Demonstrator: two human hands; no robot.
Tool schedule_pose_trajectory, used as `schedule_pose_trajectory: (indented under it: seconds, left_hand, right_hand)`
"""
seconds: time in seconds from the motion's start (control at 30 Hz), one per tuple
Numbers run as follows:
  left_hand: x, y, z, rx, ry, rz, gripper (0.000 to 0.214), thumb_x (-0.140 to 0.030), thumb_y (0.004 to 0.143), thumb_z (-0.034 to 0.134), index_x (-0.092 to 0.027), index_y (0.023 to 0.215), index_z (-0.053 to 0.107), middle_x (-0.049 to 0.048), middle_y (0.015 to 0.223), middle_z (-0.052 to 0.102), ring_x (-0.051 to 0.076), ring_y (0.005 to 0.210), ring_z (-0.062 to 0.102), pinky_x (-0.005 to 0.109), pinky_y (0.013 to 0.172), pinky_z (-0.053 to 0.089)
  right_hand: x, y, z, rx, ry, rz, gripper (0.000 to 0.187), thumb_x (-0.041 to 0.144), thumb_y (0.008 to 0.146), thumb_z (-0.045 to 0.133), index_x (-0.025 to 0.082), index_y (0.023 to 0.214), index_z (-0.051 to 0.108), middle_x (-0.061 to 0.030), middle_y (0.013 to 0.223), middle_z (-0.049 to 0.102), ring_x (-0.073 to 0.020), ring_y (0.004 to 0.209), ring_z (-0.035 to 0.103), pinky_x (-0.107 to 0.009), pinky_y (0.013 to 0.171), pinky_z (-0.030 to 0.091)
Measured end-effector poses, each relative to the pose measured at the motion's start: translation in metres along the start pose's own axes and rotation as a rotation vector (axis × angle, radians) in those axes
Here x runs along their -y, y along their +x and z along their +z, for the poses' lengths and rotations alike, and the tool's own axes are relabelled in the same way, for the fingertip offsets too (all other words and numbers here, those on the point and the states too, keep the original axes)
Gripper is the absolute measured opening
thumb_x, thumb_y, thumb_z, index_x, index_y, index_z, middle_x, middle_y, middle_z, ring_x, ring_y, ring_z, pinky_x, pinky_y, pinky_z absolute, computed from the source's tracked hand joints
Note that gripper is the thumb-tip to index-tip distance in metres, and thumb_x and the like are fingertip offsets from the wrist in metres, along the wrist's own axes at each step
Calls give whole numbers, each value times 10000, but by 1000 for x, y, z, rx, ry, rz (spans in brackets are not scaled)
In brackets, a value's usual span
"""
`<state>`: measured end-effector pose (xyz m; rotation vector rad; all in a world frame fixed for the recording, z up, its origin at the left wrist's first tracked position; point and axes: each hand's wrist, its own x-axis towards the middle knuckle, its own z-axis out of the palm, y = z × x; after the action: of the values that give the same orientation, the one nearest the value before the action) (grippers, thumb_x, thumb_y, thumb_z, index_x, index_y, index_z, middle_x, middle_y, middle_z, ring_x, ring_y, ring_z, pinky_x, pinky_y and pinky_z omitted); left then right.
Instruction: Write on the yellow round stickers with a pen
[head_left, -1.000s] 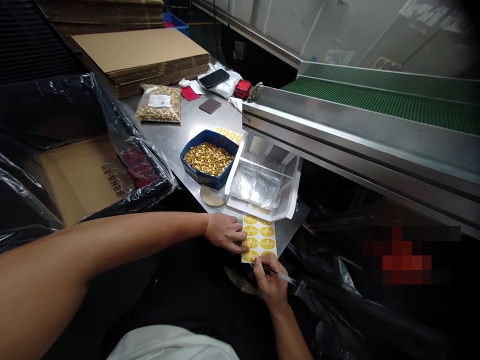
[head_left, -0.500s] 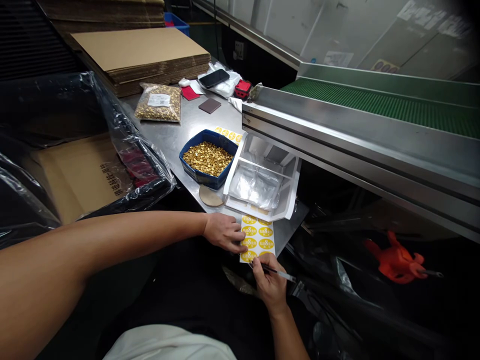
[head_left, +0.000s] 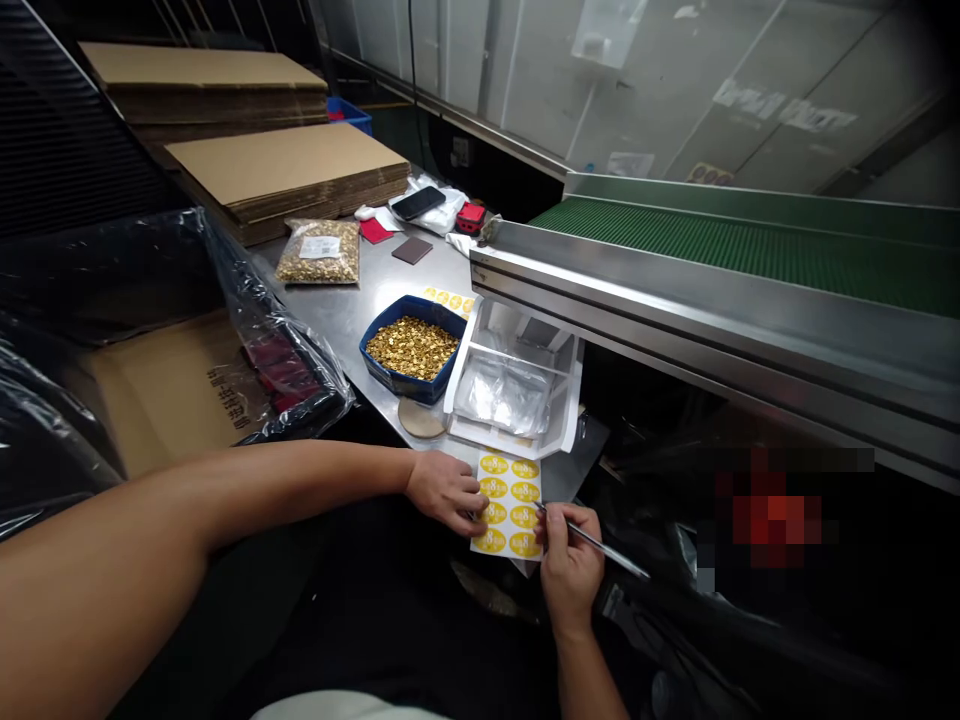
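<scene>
A sheet of yellow oval stickers lies at the near corner of the metal table. My left hand rests on its left edge, fingers stretched out and holding nothing. In my right hand is a pen, gripped between thumb and fingers, its tip at the right column of stickers. Just beyond the sheet stands a white divided bin with clear plastic bags in it. Left of that, a blue tub holds many small gold pieces.
A green conveyor with a metal side rail runs along the right. Cardboard stacks, a bag of gold pieces and a phone sit at the back. A plastic-lined box stands left, and a round disc lies near the tub.
My right hand has moved with the pen from the sheet's bottom edge to its right side. The left hand stays on the sheet. The camera view has tilted up.
</scene>
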<state>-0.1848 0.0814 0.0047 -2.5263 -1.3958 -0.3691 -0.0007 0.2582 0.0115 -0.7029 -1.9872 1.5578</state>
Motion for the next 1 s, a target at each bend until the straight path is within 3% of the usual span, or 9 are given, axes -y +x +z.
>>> schedule_pose_trajectory:
  seconds: [0.1,0.2,0.33,0.5,0.57,0.67,0.73,0.83,1.0]
  left_hand:
    - [0,1,-2,-18,-18,3,201,-334,919,579,-282,1108,624,68,988,614,152,686,561,309,546,427]
    - [-1,2,-3,-49,-38,-73,374,-506,921,533,-219,1147,614,110,1030,634,180,715,591,321,557,455]
    - [-2,1,-2,-106,-34,-329,540,-547,952,419,-95,1216,552,175,1058,637,223,741,624,339,558,494]
    - [-3,1,2,-160,-13,-559,553,-533,984,285,-87,1183,545,194,1104,622,274,854,645,383,673,550]
    - [-4,2,2,-161,-9,-628,535,-523,987,272,-94,1145,549,189,1094,623,276,868,646,379,686,552]
    - [-6,4,0,-150,-5,-729,465,-478,991,277,-112,1064,554,172,1061,623,248,814,648,343,648,542]
    - [-6,5,-2,-143,-1,-768,435,-457,991,278,-123,1029,553,158,1040,622,238,782,645,333,627,537]
    - [-7,7,-4,-133,5,-777,428,-454,989,287,-123,1049,552,149,1029,626,238,784,645,329,621,538]
    - [-5,8,-3,-117,14,-750,459,-453,982,351,-94,1208,527,162,1101,633,242,807,650,343,631,543]
  right_hand:
    - [-5,6,9,36,-46,26,263,437,909,564,176,878,573,-5,665,619,-153,571,615,-268,568,515]
    - [-11,6,9,105,-131,-6,268,433,910,560,180,824,585,-6,641,612,-151,554,606,-258,549,497]
    - [-17,0,-2,215,-172,-68,269,405,912,558,186,758,587,-11,660,611,-141,542,588,-244,520,476]
    - [-14,-2,-12,319,-193,-119,288,390,916,548,189,711,564,2,627,572,-137,538,574,-236,499,459]
    - [-11,0,-11,243,-201,-130,269,386,923,540,189,742,572,-1,654,578,-139,559,582,-240,515,476]
    - [-9,6,-2,33,-227,-169,195,371,931,536,186,921,597,-31,771,642,-172,682,645,-280,632,540]
    - [-10,10,5,5,-308,-262,194,347,929,546,183,1016,603,-65,876,684,-199,788,679,-314,718,562]
    - [-15,12,11,94,-437,-476,178,262,929,554,184,1081,604,-91,982,704,-209,877,699,-318,769,579]
    - [-29,0,0,209,-452,-707,266,168,904,588,205,1165,558,-89,1018,717,-207,910,714,-308,773,607]
